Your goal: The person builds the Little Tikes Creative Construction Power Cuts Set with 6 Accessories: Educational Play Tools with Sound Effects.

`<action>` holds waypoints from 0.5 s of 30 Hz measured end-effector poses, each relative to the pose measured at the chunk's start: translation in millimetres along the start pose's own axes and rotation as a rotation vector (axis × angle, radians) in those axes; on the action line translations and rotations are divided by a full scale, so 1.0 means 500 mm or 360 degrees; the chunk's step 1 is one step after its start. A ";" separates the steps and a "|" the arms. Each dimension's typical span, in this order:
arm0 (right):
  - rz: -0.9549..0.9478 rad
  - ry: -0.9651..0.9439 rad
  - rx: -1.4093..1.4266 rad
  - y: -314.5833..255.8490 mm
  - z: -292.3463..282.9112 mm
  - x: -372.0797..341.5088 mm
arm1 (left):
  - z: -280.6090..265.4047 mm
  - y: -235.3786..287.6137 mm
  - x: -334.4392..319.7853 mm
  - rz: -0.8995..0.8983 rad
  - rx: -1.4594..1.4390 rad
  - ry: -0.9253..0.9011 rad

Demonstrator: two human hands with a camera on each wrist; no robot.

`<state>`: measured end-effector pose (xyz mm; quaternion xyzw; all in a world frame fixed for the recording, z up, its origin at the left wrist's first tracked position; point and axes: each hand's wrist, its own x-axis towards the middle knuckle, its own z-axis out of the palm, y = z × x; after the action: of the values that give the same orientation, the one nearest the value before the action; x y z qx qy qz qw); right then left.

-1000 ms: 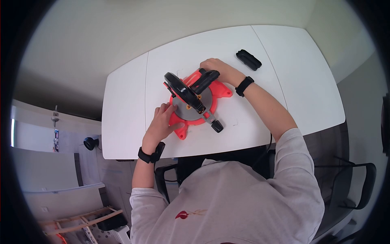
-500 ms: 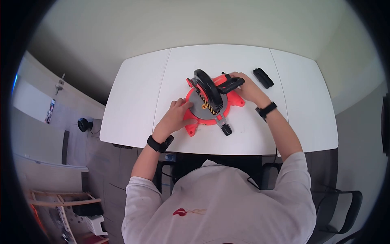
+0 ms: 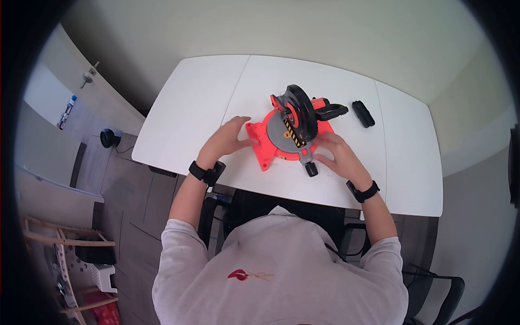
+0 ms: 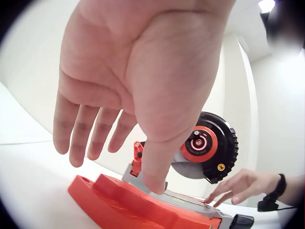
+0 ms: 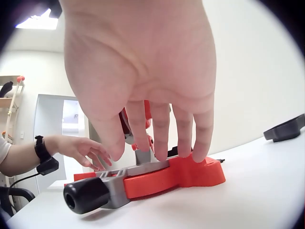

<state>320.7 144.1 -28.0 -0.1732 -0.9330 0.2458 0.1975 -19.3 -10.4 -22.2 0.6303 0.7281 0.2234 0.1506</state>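
Note:
A red, grey and black miter saw [image 3: 279, 132] stands on the white table, its black round blade guard [image 3: 303, 108] raised above the grey turntable. Its handle [image 3: 331, 112] points right. My left hand [image 3: 225, 140] is beside the left end of the red base [image 4: 124, 202], fingers extended and thumb apart, holding nothing. At the right front, my right hand [image 3: 342, 158] hovers with spread fingers close over the base. In the right wrist view, those fingers hang down in front of the saw, near the black knob [image 5: 86, 195] at the front.
A black oblong object [image 3: 363, 114] lies on the table [image 3: 211, 86] to the saw's right. Black chairs [image 3: 444, 292] stand at the near side and lower right. A wooden shelf [image 3: 65, 265] is at lower left, and a small black fan [image 3: 108, 137] stands on the floor.
My right hand has come from behind the saw's right side to its right front. The left hand has drawn off the base's left edge. The head view has shifted.

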 end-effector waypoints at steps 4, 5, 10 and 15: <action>0.0011 0.0032 0.0108 -0.004 0.012 0.017 | 0.025 0.020 0.005 0.0067 -0.0037 -0.0084; 0.0050 -0.0025 0.0148 -0.008 0.014 0.018 | 0.035 0.018 0.010 0.0066 -0.0014 -0.0068; -0.0149 -0.0004 -0.0018 -0.009 0.055 0.023 | 0.057 0.050 0.015 0.0107 0.0121 -0.0064; -0.0070 0.0027 -0.0233 -0.020 0.061 0.013 | 0.063 0.070 0.001 0.0048 0.0179 -0.0057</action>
<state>298.7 126.7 -45.3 -0.1688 -0.9504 0.1709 0.1977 26.4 -2.1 -30.8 0.6525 0.7271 0.1732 0.1245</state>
